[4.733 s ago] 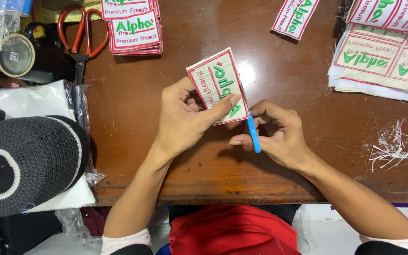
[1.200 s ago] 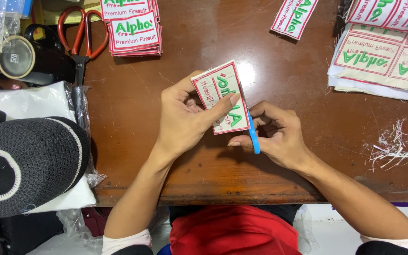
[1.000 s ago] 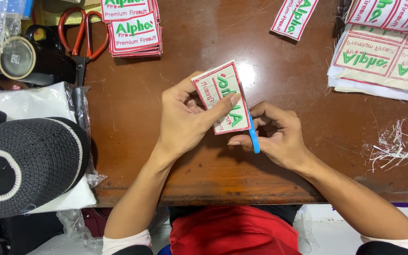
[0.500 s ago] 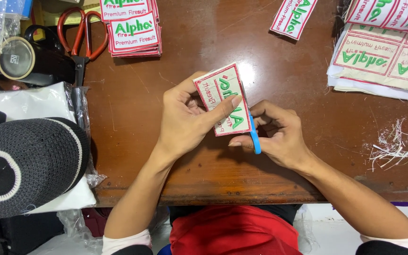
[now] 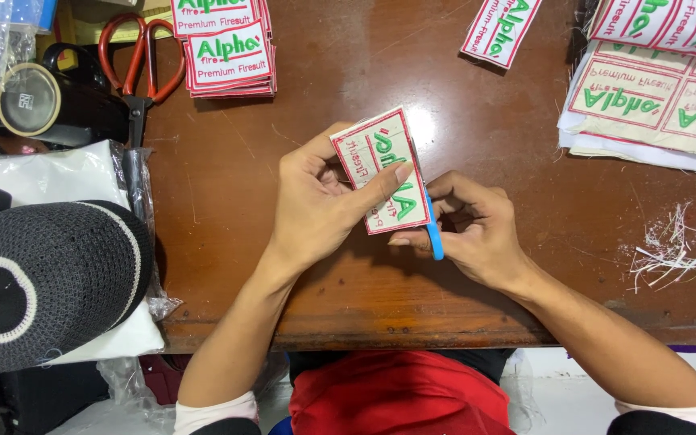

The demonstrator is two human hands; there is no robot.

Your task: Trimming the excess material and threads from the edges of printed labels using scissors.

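My left hand holds a white embroidered patch with a red border and green lettering, thumb across its face, just above the brown wooden table. My right hand is beside it on the right, fingers closed on a thin blue tool that runs along the patch's right edge. Both hands touch at the patch's lower corner.
A stack of finished patches and red-handled scissors lie at the back left. One loose patch lies at the back, uncut patch sheets at the right. Thread scraps lie right. A black knitted cap sits left.
The patch has turned slightly in my left hand and the blue tool has shifted a little along its right edge. Both hands stay in the same place.
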